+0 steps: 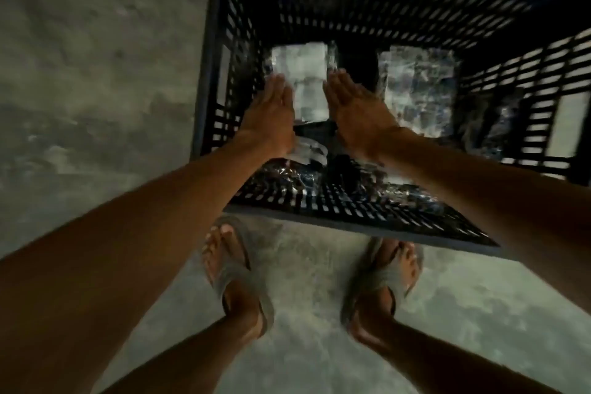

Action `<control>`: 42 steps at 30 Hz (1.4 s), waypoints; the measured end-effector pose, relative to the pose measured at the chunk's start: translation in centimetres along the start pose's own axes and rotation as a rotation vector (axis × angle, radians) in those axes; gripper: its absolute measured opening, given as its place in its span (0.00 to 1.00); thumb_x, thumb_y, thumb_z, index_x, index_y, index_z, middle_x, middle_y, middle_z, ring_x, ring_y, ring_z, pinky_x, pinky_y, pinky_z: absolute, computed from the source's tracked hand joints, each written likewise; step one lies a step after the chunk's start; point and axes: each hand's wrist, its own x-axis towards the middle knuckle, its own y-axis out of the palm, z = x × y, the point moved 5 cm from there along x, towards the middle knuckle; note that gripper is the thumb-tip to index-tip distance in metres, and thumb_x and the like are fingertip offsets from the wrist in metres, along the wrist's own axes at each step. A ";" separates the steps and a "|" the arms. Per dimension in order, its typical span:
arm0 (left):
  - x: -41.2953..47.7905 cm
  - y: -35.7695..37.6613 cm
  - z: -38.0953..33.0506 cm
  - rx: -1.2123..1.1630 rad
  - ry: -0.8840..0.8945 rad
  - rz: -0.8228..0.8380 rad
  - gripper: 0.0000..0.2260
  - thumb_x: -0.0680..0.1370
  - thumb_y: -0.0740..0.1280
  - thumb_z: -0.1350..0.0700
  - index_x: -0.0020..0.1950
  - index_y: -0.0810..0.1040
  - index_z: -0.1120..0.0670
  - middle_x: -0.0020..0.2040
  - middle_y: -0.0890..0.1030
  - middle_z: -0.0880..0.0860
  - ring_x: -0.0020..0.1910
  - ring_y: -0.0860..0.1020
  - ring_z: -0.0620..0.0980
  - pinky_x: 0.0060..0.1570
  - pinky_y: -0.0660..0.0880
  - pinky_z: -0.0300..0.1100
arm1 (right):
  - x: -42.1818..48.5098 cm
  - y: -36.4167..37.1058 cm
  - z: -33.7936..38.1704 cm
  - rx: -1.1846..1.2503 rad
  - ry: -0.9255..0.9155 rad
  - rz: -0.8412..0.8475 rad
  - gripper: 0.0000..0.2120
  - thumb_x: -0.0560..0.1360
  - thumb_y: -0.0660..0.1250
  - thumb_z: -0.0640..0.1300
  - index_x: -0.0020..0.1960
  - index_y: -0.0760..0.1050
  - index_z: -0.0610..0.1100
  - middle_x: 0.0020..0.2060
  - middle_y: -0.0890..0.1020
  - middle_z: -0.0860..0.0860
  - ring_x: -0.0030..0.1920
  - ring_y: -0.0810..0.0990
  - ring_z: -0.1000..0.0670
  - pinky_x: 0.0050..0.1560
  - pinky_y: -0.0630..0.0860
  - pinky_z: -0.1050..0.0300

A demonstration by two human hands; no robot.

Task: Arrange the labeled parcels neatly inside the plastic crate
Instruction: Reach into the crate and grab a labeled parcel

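Note:
A dark slatted plastic crate (367, 224) stands on the floor in front of me. Inside at its left lies a parcel in shiny wrap with a white label (308, 80). My left hand (268, 115) and my right hand (358, 109) reach down into the crate, flat and with straight fingers, one at each long side of that parcel; contact is blurred. A second wrapped parcel (415, 89) lies to the right. More shiny parcels (287, 174) sit under my wrists near the front wall.
Grey concrete floor (96, 73) surrounds the crate on the left and front. My feet in sandals (236, 278) stand close to the crate's near wall. The crate's right wall (543, 112) rises high.

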 end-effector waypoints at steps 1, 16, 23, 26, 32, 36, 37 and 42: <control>1.1 1.0 0.2 0.072 -0.038 0.005 0.46 0.76 0.67 0.46 0.81 0.41 0.62 0.82 0.40 0.60 0.81 0.39 0.58 0.80 0.47 0.51 | 1.2 1.3 0.0 -0.055 -0.001 -0.015 0.42 0.78 0.62 0.47 0.80 0.38 0.36 0.80 0.41 0.39 0.80 0.40 0.41 0.79 0.49 0.46; 4.4 2.6 -0.9 0.539 -0.091 0.027 0.40 0.81 0.59 0.44 0.80 0.43 0.65 0.80 0.40 0.65 0.80 0.45 0.66 0.74 0.57 0.62 | 6.4 3.8 1.1 -0.343 0.036 -0.009 0.35 0.80 0.57 0.35 0.77 0.39 0.29 0.77 0.39 0.29 0.75 0.42 0.23 0.71 0.61 0.31; 1.7 -4.9 -0.1 0.133 -0.019 -0.301 0.31 0.73 0.72 0.48 0.72 0.66 0.58 0.64 0.78 0.58 0.61 0.79 0.58 0.58 0.76 0.49 | 2.9 -3.6 -3.7 0.198 -0.102 -0.189 0.23 0.79 0.63 0.48 0.69 0.66 0.36 0.63 0.75 0.36 0.62 0.76 0.37 0.61 0.73 0.50; 0.7 -9.6 0.9 -0.127 -0.027 -0.342 0.22 0.69 0.72 0.48 0.60 0.75 0.55 0.57 0.82 0.57 0.54 0.81 0.57 0.49 0.77 0.47 | 1.0 -6.1 -5.0 0.416 -0.094 -0.262 0.17 0.81 0.62 0.51 0.65 0.71 0.42 0.54 0.80 0.45 0.54 0.79 0.46 0.51 0.72 0.58; -0.8 -11.6 3.3 -0.951 -0.066 -0.251 0.16 0.67 0.72 0.50 0.52 0.81 0.56 0.49 0.83 0.53 0.45 0.81 0.51 0.42 0.80 0.43 | -0.6 -8.9 -6.6 1.154 0.206 -0.390 0.14 0.81 0.57 0.58 0.57 0.67 0.47 0.40 0.75 0.48 0.32 0.75 0.51 0.32 0.75 0.56; -1.0 -10.5 3.5 -1.354 -0.167 -0.228 0.23 0.71 0.72 0.48 0.61 0.76 0.60 0.47 0.83 0.56 0.38 0.81 0.53 0.31 0.78 0.40 | 0.0 -6.8 -6.0 1.361 0.478 -0.231 0.26 0.80 0.51 0.64 0.63 0.67 0.43 0.45 0.77 0.44 0.37 0.77 0.45 0.29 0.76 0.56; -0.7 -10.1 3.4 -1.403 -0.196 -0.251 0.22 0.74 0.72 0.50 0.62 0.75 0.62 0.50 0.83 0.58 0.41 0.82 0.55 0.33 0.79 0.42 | 0.2 -6.4 -5.6 1.388 0.481 -0.195 0.25 0.80 0.54 0.63 0.60 0.69 0.42 0.43 0.77 0.45 0.37 0.78 0.45 0.30 0.76 0.55; 1.6 -6.5 2.6 -1.109 -0.325 -0.340 0.18 0.80 0.63 0.57 0.68 0.72 0.63 0.63 0.79 0.61 0.61 0.79 0.60 0.56 0.78 0.45 | 2.5 -4.4 -4.8 1.326 0.425 -0.246 0.17 0.75 0.72 0.41 0.60 0.70 0.40 0.51 0.82 0.42 0.47 0.84 0.42 0.45 0.83 0.43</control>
